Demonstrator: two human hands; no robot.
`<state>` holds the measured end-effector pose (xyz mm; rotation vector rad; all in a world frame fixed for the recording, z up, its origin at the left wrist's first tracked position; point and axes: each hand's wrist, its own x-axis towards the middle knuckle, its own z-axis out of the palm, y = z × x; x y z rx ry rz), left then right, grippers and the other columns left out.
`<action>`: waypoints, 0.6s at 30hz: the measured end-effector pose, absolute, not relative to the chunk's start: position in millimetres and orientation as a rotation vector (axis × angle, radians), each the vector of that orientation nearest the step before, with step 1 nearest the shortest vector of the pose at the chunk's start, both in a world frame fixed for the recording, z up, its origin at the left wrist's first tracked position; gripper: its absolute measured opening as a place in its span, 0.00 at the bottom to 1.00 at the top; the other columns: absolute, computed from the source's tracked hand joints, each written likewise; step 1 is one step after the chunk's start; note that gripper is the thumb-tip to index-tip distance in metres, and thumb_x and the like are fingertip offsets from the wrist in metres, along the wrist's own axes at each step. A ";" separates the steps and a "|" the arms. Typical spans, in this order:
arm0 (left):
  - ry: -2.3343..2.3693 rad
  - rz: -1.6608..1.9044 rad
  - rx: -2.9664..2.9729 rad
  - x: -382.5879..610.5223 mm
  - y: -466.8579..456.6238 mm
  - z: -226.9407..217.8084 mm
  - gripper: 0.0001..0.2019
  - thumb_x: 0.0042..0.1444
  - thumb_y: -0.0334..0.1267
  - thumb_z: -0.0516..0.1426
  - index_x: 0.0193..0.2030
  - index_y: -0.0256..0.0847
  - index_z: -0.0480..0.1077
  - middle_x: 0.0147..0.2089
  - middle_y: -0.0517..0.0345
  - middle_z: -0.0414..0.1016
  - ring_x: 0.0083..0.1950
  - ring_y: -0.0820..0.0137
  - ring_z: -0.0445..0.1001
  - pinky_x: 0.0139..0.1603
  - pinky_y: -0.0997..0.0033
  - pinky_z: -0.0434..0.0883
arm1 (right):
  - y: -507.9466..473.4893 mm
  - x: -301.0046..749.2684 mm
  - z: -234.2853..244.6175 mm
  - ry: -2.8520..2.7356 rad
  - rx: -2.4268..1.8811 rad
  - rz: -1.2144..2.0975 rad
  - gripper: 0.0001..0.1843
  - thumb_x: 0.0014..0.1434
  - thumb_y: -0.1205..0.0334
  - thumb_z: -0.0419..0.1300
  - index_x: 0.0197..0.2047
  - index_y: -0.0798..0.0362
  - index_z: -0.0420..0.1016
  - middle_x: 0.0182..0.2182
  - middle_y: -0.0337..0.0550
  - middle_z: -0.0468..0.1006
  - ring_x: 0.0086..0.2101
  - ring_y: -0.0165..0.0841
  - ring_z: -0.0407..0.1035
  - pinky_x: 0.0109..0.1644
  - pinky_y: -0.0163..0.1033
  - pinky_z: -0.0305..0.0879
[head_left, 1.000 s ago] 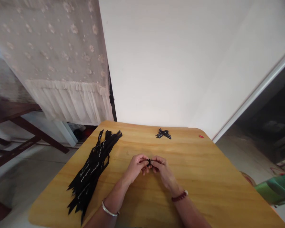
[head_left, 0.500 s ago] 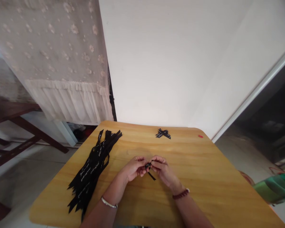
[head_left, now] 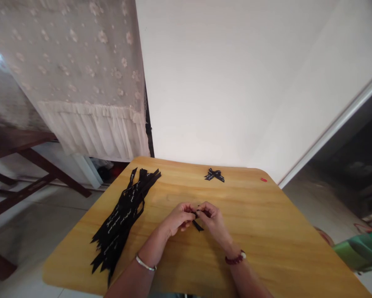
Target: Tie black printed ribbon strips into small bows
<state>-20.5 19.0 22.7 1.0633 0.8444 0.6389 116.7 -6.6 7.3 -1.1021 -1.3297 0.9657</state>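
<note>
My left hand (head_left: 180, 217) and my right hand (head_left: 213, 218) meet over the middle of the wooden table (head_left: 266, 231), both pinched on one short black ribbon piece (head_left: 197, 224). A loose ribbon end hangs down between the hands; the rest of it is hidden by my fingers. A pile of black ribbon strips with white print (head_left: 123, 217) lies to the left of my left hand. A finished black bow (head_left: 214, 175) rests near the table's far edge.
A small red item (head_left: 263, 179) lies at the far right corner of the table. A lace curtain (head_left: 77, 82) hangs at the back left above a dark wooden frame (head_left: 27, 165). A green object (head_left: 359, 250) sits on the floor at the right.
A ribbon end has come out from between my fingers and now hangs below them. My hands stay together at the same spot; the view shifted slightly.
</note>
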 end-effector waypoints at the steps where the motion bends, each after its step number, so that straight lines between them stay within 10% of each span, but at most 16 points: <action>1: 0.856 0.650 1.078 -19.5 19.1 21.7 0.07 0.37 0.29 0.54 0.27 0.39 0.61 0.16 0.70 0.58 0.12 0.83 0.54 0.09 0.85 0.44 | -7.1 115.7 6.5 -1.344 -1.115 0.942 0.04 0.46 0.66 0.57 0.22 0.55 0.66 0.19 0.34 0.66 0.21 0.26 0.59 0.25 0.31 0.55; 18: 1.089 0.944 1.384 0.1 15.7 -10.8 0.09 0.49 0.35 0.46 0.24 0.38 0.64 0.11 0.67 0.57 0.10 0.78 0.56 0.11 0.79 0.51 | -18.6 97.9 -2.4 -1.763 -1.385 0.217 0.11 0.55 0.69 0.45 0.27 0.53 0.65 0.22 0.39 0.69 0.22 0.28 0.64 0.26 0.31 0.58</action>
